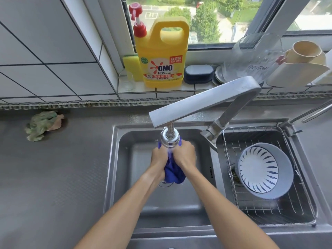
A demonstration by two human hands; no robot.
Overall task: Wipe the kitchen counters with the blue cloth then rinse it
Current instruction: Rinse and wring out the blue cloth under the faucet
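Under the faucet head, over the left sink basin, I see both hands wrapped around the bunched blue cloth: left hand and right hand grip it with curled fingers, side by side. A patterned bowl lies tilted in the wire rack to the right; a crumpled green rag sits on the counter, well apart.
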